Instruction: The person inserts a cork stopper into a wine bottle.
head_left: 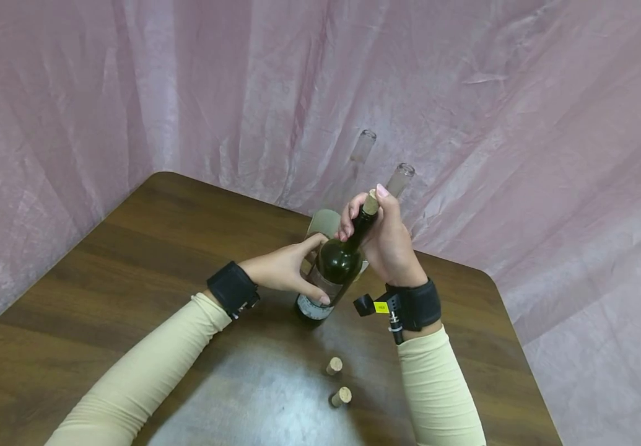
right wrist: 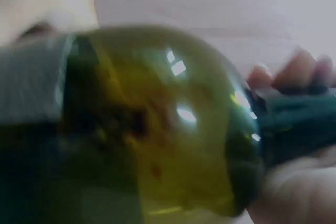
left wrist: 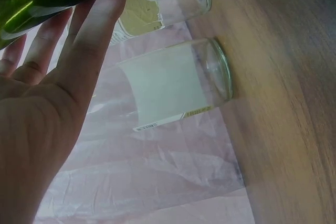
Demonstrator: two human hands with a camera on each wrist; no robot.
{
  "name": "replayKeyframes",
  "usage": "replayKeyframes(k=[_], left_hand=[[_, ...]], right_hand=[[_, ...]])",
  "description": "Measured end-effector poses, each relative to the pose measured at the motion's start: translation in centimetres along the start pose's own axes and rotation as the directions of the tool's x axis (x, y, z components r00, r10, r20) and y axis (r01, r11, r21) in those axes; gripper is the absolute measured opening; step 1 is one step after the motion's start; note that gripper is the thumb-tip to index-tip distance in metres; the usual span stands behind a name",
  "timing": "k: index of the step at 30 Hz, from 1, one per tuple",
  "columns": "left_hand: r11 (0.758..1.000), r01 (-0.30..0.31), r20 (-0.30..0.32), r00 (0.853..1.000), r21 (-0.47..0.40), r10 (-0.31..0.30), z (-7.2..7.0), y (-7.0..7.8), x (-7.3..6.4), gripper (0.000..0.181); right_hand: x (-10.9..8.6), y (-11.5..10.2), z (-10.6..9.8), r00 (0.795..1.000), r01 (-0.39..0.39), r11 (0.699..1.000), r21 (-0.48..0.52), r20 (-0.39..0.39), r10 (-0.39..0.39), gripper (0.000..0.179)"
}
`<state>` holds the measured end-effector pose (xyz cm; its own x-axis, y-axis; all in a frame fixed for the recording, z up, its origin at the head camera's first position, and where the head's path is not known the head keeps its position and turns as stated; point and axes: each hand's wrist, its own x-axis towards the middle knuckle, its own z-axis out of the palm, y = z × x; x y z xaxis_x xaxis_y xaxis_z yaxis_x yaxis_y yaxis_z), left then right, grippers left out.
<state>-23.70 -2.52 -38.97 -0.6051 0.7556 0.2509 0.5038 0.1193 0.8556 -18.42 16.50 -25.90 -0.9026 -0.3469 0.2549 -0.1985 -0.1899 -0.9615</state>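
Note:
A dark green wine bottle (head_left: 339, 263) stands tilted on the table, a pale label round its lower part. My left hand (head_left: 281, 269) grips its body from the left, thumb in front. At the mouth sits a cork (head_left: 371, 203), its upper part showing. My right hand (head_left: 389, 248) pinches this cork between thumb and index finger, with the other fingers curled beside the neck. In the right wrist view the green bottle's shoulder (right wrist: 173, 114) fills the middle, blurred. The left wrist view shows my left hand (left wrist: 58, 77) against the green glass.
Two loose corks (head_left: 334, 365) stand on the wooden table (head_left: 186, 248) nearer to me. Behind the green bottle are two clear glass bottles, one with a white label (left wrist: 165, 85), the other with a torn gold label (left wrist: 139, 14). A pink curtain (head_left: 214, 93) hangs behind.

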Motion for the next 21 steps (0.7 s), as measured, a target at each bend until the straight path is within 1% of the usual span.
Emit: replayKeyframes(k=[3, 8, 12, 15, 18, 21], left_hand=[[1.000, 0.005, 0.008, 1.000, -0.007, -0.005, 0.0, -0.2, 0.0, 0.087], [1.000, -0.004, 0.008, 1.000, -0.029, 0.005, -0.2, 0.0, 0.1, 0.088], [1.000, -0.012, 0.006, 1.000, -0.013, 0.012, -0.2, 0.1, 0.1, 0.088], [1.000, -0.014, 0.008, 1.000, -0.012, 0.014, -0.3, 0.2, 0.2, 0.088], [1.000, -0.008, 0.012, 1.000, -0.013, 0.008, -0.2, 0.0, 0.2, 0.089], [1.000, 0.002, 0.021, 1.000, -0.031, -0.002, 0.0, -0.3, 0.1, 0.089]], right_hand=[[0.1, 0.6, 0.1, 0.999, 0.046, 0.998, 0.038, 0.002, -0.047, 0.048], [0.2, 1.1, 0.3, 0.989, 0.145, 0.989, 0.037, -0.008, -0.145, 0.048], [0.3, 1.3, 0.8, 0.979, 0.199, 0.980, 0.028, -0.046, -0.198, 0.048], [0.3, 1.8, 1.2, 0.965, 0.245, 0.970, 0.009, -0.098, -0.243, 0.053], [0.1, 2.6, 1.4, 0.945, 0.287, 0.956, -0.067, -0.142, -0.294, 0.059], [-0.4, 3.4, 1.4, 0.930, 0.305, 0.934, -0.188, -0.153, -0.335, 0.060]])
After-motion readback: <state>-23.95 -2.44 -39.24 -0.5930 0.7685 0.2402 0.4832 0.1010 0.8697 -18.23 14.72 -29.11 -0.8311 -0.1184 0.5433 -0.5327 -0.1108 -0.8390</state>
